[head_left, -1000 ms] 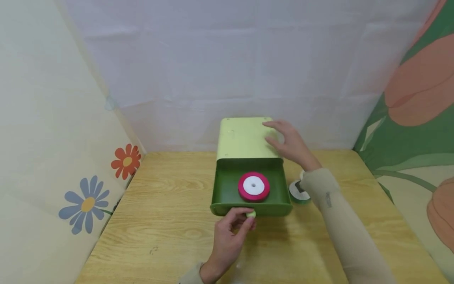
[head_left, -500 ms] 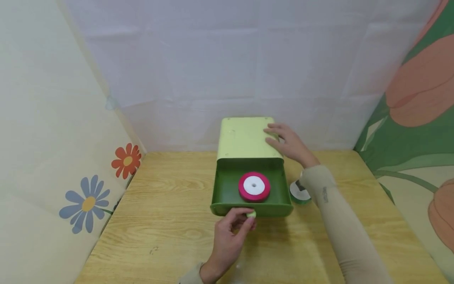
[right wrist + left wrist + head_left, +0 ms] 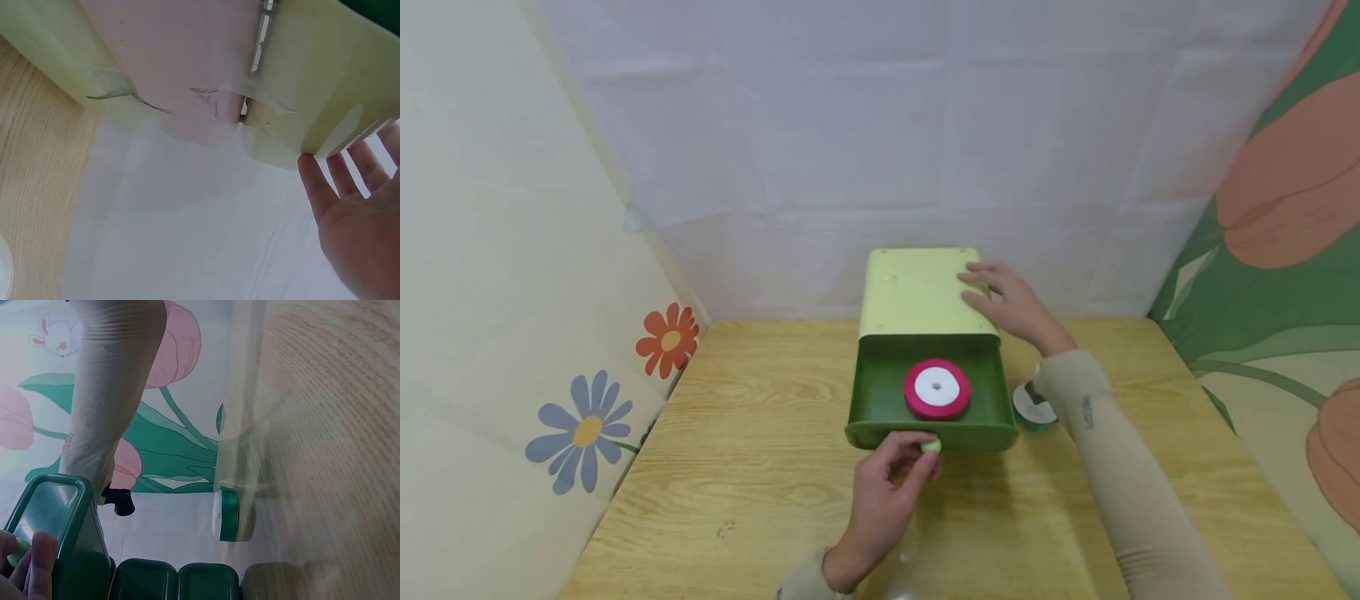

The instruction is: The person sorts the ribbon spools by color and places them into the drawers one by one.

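A green drawer (image 3: 880, 392) juts out of a light green storage cabinet (image 3: 917, 287). Inside the drawer lies a spool of magenta ribbon (image 3: 937, 388) with a white centre. My left hand (image 3: 880, 500) pinches the drawer's pale green knob (image 3: 931, 446) between thumb and fingers; the left wrist view shows the same knob (image 3: 20, 551) at its lower left. My right hand (image 3: 1018, 304) rests with extended fingers on the right edge of the cabinet top. In the right wrist view, its fingertips touch the cabinet's light green wall (image 3: 331, 87).
A spool of green ribbon (image 3: 1033, 408) stands on the wooden table (image 3: 760, 467), right of the cabinet. More green drawer fronts (image 3: 145, 581) show lower down in the left wrist view. A white sheet (image 3: 820, 150) hangs close behind the cabinet.
The drawer has slid slightly inward with its ribbon spool, my left hand moving along on the knob. Earlier, my right hand came down onto the cabinet top.
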The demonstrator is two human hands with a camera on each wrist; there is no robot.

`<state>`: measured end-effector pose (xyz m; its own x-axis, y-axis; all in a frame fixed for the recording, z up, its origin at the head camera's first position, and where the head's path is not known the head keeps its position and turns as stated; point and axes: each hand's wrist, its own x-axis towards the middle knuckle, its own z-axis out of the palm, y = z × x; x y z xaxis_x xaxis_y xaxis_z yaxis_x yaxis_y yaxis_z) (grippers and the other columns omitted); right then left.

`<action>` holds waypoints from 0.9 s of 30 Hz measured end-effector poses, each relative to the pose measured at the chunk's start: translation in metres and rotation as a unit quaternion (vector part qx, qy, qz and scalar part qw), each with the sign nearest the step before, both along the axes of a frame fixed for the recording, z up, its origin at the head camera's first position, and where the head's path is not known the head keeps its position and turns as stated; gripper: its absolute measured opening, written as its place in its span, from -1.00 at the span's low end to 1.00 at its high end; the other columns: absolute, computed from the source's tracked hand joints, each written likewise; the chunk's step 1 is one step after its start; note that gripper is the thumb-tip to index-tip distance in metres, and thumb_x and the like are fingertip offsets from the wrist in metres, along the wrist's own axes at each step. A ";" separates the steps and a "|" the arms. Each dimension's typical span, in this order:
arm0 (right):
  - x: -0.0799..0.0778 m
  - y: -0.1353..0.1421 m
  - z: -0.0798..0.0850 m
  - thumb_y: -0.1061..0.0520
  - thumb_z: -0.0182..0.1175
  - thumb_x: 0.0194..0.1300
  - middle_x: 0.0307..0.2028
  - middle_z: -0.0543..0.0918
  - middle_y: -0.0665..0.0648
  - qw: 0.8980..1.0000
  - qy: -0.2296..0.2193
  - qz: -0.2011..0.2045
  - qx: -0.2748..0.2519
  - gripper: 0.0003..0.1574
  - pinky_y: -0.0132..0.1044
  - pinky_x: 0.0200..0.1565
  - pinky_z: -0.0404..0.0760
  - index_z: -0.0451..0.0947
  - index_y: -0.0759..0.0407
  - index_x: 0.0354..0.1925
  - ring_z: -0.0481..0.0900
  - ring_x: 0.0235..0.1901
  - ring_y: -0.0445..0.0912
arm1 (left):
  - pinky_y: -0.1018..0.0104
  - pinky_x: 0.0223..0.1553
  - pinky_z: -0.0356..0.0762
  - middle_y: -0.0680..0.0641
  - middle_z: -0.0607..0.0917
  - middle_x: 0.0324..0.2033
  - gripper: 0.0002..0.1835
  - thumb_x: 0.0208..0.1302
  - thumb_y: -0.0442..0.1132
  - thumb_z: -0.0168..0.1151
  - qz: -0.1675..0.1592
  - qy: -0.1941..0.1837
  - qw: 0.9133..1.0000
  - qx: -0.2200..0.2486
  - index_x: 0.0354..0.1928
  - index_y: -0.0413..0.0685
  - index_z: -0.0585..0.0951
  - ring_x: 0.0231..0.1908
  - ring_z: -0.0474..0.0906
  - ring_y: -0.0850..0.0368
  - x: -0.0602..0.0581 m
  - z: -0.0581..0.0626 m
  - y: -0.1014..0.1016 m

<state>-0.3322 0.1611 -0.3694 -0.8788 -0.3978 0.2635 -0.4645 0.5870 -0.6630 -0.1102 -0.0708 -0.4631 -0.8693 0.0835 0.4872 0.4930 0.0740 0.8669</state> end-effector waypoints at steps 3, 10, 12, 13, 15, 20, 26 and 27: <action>0.000 0.000 0.000 -0.16 0.14 0.55 0.53 0.31 0.18 1.000 0.000 0.001 0.000 -0.38 0.31 0.52 0.14 0.47 0.06 0.42 0.18 0.54 0.18 | 0.24 -0.32 0.80 -0.11 0.78 -0.36 -0.87 0.47 -0.30 0.28 0.003 0.007 1.000 -0.007 -0.01 -0.04 0.65 -0.39 0.75 0.13 -0.004 0.001 0.000; -0.001 0.001 -0.001 -0.18 0.14 0.56 0.54 0.30 0.16 1.000 -0.001 -0.001 0.001 -0.38 0.31 0.53 0.12 0.47 0.04 0.42 0.16 0.55 0.17 | 0.26 -0.33 0.79 -0.10 0.78 -0.38 -0.87 0.47 -0.27 0.28 0.009 0.010 1.000 -0.013 -0.01 -0.03 0.66 -0.41 0.74 0.14 -0.013 0.002 0.000; -0.001 0.001 -0.001 -0.17 0.14 0.55 0.53 0.31 0.16 1.000 -0.001 -0.002 0.000 -0.38 0.31 0.53 0.13 0.48 0.04 0.42 0.16 0.55 0.17 | 0.27 -0.31 0.79 -0.07 0.78 -0.38 -0.87 0.47 -0.26 0.28 0.009 0.009 1.000 -0.016 0.00 -0.02 0.66 -0.40 0.73 0.16 -0.016 0.002 0.000; -0.001 0.000 -0.001 -0.17 0.14 0.55 0.53 0.31 0.16 1.000 0.000 -0.002 0.000 -0.38 0.31 0.53 0.13 0.48 0.04 0.42 0.17 0.54 0.17 | 0.27 -0.31 0.79 -0.07 0.78 -0.38 -0.86 0.48 -0.26 0.28 0.009 0.009 1.000 -0.017 0.00 -0.02 0.66 -0.39 0.73 0.16 -0.018 0.002 0.000; -0.002 0.000 -0.002 -0.17 0.15 0.55 0.53 0.31 0.17 1.000 0.002 -0.001 -0.001 -0.39 0.31 0.52 0.14 0.48 0.05 0.41 0.18 0.54 0.17 | 0.26 -0.31 0.78 -0.04 0.78 -0.38 -0.86 0.48 -0.24 0.28 0.010 0.007 1.000 -0.019 0.00 0.00 0.65 -0.39 0.73 0.18 -0.021 0.002 0.000; -0.002 0.000 -0.003 -0.18 0.14 0.55 0.53 0.31 0.16 1.000 0.002 0.001 -0.003 -0.38 0.31 0.52 0.14 0.48 0.04 0.42 0.17 0.54 0.16 | 0.20 -0.32 0.79 -0.02 0.78 -0.38 -0.86 0.48 -0.23 0.28 0.013 0.003 1.000 -0.022 0.00 0.01 0.66 -0.39 0.72 0.19 -0.029 0.003 0.000; -0.001 0.000 -0.003 -0.19 0.14 0.55 0.53 0.31 0.15 1.000 0.002 0.000 -0.004 -0.38 0.31 0.53 0.12 0.48 0.03 0.41 0.16 0.55 0.16 | 0.22 -0.35 0.79 -0.09 0.77 -0.40 -0.86 0.49 -0.27 0.27 0.012 0.034 0.999 -0.019 0.00 -0.08 0.65 -0.43 0.72 0.14 -0.039 0.001 0.000; -0.001 0.000 -0.004 -0.19 0.15 0.55 0.53 0.32 0.15 1.000 0.002 0.000 -0.005 -0.38 0.31 0.53 0.11 0.49 0.03 0.41 0.16 0.54 0.16 | 0.26 -0.36 0.78 -0.10 0.77 -0.40 -0.86 0.48 -0.27 0.27 0.012 0.037 0.999 -0.018 0.00 -0.09 0.65 -0.43 0.72 0.14 -0.041 0.000 0.000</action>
